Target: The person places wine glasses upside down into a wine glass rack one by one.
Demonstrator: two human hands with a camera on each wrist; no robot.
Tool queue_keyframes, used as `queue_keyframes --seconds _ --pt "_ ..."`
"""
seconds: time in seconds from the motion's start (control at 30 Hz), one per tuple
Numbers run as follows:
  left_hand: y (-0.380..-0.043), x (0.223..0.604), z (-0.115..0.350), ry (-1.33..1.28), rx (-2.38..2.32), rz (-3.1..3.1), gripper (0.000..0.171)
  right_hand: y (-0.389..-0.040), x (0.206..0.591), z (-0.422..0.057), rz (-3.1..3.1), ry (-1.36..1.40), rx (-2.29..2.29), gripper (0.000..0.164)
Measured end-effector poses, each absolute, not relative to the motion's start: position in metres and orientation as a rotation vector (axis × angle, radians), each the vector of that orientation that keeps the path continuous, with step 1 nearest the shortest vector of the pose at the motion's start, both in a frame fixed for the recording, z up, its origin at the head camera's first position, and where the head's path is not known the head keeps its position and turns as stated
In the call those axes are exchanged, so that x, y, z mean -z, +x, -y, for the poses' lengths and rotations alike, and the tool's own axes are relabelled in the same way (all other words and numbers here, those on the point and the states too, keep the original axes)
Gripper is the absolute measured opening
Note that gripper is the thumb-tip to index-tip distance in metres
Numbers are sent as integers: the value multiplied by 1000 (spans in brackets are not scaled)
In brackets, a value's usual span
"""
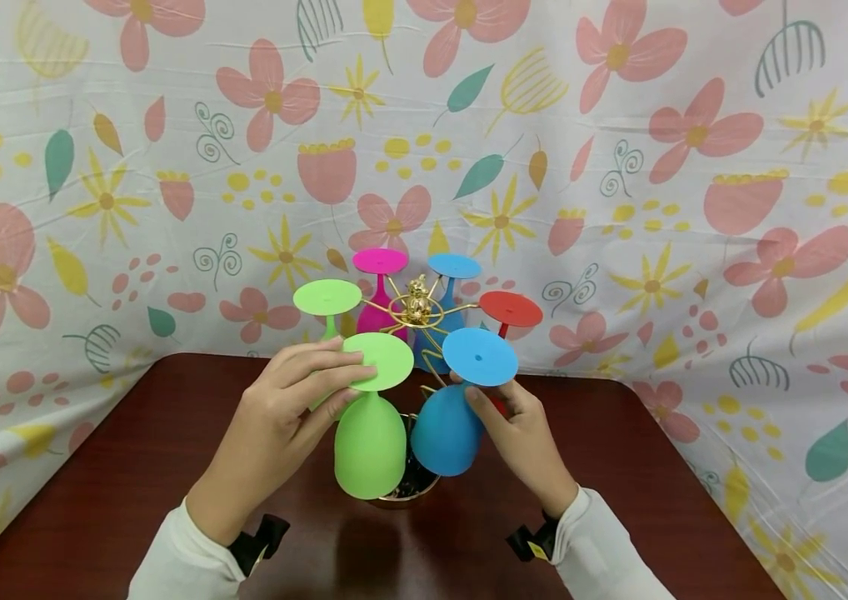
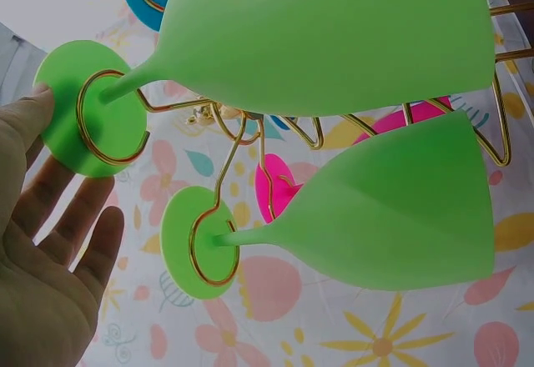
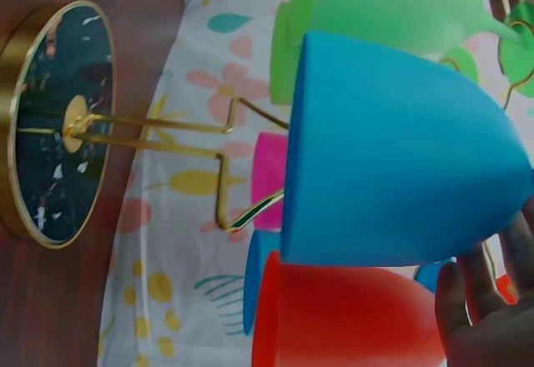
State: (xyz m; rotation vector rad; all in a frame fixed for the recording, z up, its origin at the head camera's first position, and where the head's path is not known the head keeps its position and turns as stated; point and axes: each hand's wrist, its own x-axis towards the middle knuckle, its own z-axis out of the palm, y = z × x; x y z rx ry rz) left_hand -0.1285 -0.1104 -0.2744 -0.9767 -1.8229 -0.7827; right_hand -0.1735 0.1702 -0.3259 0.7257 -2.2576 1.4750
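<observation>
Upside-down plastic goblets hang by their feet from a gold wire goblet rack. My left hand pinches the edge of the front light green goblet's foot, fingers on top and thumb beneath. In the left wrist view, that green goblet's foot sits in a gold wire loop. My right hand holds the front blue goblet just below its foot, thumb near the stem. From the right wrist, the blue goblet fills the middle, and my fingers lie beside its narrow end.
Behind hang another green goblet, a magenta goblet, a second blue goblet and a red goblet. The rack's round base, dark with a gold rim, stands on the dark wooden table. A floral cloth hangs around it.
</observation>
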Motion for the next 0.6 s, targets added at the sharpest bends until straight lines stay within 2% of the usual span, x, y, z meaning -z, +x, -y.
queue_keyframes --seconds 0.6 --pt "-131 276 109 -977 798 1806 29 -171 330 -178 2233 749 -1528 36"
